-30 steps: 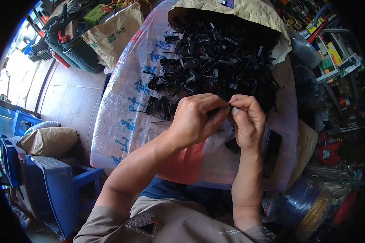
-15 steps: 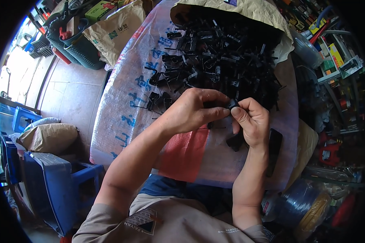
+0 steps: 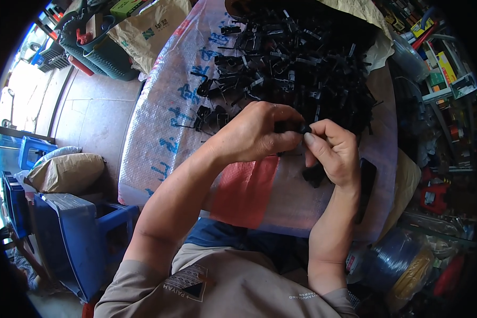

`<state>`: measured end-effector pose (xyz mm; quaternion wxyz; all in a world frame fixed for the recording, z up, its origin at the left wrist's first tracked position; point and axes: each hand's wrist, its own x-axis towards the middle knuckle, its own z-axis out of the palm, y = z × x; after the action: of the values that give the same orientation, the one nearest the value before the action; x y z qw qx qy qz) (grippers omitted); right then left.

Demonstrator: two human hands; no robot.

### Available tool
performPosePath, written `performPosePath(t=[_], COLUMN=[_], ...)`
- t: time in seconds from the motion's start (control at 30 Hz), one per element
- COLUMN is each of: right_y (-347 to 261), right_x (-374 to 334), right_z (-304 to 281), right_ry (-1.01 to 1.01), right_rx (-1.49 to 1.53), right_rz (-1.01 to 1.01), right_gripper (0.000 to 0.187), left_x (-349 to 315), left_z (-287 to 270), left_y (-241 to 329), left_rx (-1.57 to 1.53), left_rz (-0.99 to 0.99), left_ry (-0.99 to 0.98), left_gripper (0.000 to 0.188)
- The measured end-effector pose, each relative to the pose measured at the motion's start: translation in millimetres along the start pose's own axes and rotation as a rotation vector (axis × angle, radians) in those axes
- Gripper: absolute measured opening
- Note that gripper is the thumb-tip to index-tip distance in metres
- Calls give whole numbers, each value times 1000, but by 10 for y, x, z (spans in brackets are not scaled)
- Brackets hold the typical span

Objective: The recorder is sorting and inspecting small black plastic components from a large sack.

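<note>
My left hand and my right hand meet over a white woven sack spread as a work surface. Both pinch one small black plastic part between their fingertips. A big heap of similar black plastic parts lies just beyond the hands, spilling from a brown sack at the top. A few loose black parts sit left of my left hand. One more black piece lies under my right palm.
A black flat object lies at the sack's right edge. A blue plastic stool stands at lower left, a tan sack beside it. Green crates and a brown bag sit at upper left. Cluttered shelves fill the right.
Both hands stay together on the small black part; the fingers have shifted slightly on it and the view has moved a little closer to the heap.
</note>
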<state>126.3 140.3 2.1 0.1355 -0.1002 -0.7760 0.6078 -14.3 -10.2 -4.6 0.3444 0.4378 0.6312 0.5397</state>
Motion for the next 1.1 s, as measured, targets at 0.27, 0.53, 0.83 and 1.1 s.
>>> performPosePath(t=[0.27,0.53,0.83,1.1], right_y=[5,221,7,-34], right_x=[57,33,5,-8], right_z=[178,430,309,185], right_ry=[36,44,48,117], right_rx=[100,-780,-535,-174], right_rz=[6,-59,-74,-45], right_gripper=[6,25,29,26], left_x=[-29,-157,-287,-523], left_z=[-118,-706,-1094,-2153], left_y=[8,69,22,-132], left_rx=[-11,-569,-492,265], left_rz=[-43,114,254,156], left_ry=[52,350,429,742], left_gripper=[37,21,15,19])
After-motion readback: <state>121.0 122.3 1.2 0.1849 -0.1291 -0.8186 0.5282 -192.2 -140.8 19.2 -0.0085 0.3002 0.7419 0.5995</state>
